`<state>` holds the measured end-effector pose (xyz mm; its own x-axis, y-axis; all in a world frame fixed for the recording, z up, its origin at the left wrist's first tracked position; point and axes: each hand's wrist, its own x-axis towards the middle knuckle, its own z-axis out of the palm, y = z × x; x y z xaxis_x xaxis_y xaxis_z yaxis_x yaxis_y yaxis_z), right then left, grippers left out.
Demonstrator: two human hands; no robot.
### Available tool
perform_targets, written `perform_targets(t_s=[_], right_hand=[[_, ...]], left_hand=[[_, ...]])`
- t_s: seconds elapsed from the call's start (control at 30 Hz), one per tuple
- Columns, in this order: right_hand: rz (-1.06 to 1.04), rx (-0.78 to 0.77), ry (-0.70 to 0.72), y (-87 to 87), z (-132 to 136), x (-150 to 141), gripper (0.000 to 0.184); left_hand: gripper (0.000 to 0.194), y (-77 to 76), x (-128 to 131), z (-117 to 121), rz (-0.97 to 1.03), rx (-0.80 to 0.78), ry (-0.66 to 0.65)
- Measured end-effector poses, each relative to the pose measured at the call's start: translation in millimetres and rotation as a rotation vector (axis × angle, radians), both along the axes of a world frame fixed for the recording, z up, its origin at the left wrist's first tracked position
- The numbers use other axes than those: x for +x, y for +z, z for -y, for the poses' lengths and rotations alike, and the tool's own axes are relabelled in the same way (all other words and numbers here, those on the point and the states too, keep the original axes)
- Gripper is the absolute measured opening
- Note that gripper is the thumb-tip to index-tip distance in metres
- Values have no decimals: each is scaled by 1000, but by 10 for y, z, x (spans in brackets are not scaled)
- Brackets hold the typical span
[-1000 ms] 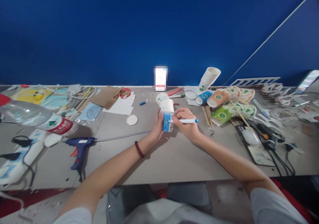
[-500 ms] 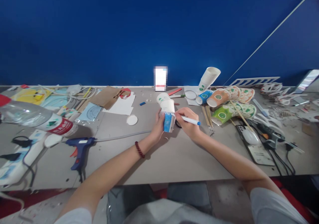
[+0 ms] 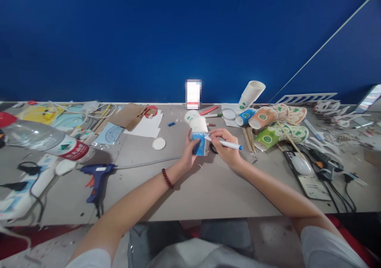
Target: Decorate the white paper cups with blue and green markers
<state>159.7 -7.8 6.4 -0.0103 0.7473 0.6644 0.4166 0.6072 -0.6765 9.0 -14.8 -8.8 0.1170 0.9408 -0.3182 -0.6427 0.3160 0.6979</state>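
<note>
My left hand [image 3: 188, 152] is closed around the left side of a blue patterned paper cup [image 3: 199, 144], its thumb lying across the front. A white paper cup [image 3: 198, 124] sits directly behind the blue one; whether the two are joined cannot be made out. My right hand [image 3: 226, 148] grips a white marker [image 3: 228, 143] with a blue end, and the marker's tip is at the blue cup's right side. Behind the cups is another white cup-like piece [image 3: 190, 116] with a green print. Part of a dark ring-shaped thing [image 3: 213, 148] shows beside my right fingers.
A blue glue gun [image 3: 97, 176] and a large plastic bottle [image 3: 56, 141] lie on the left. Stacked white cups [image 3: 251, 95] lean at the back right, near coloured paper cups [image 3: 262, 118]. A phone [image 3: 193, 94] stands against the blue wall. A white disc [image 3: 158, 143] lies left of my hands.
The blue cup has turned in my left hand, so more of its patterned front shows and my thumb now lies across it. The marker still rests at its right side.
</note>
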Motion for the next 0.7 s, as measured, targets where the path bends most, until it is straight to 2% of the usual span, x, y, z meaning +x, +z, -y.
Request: perform_targets(t_s=[0.07, 0.13, 0.27, 0.37, 0.53, 0.7], right_hand=[[-14, -28, -1, 7, -3, 10, 17], [-26, -70, -14, 14, -10, 23, 18], [-36, -92, -17, 18, -28, 38, 17], [-41, -70, 2, 18, -26, 34, 17], [0, -70, -20, 29, 3, 36, 24], [0, -94, -45, 29, -10, 35, 24]], left_hand=[[110, -33, -8, 9, -11, 59, -25], [121, -84, -10, 9, -36, 121, -50], [115, -159, 2, -4, -149, 204, -48], [109, -135, 11, 8, -202, 235, -49], [129, -46, 14, 50, -229, 170, -116], [133, -49, 11, 45, -321, 194, -153]])
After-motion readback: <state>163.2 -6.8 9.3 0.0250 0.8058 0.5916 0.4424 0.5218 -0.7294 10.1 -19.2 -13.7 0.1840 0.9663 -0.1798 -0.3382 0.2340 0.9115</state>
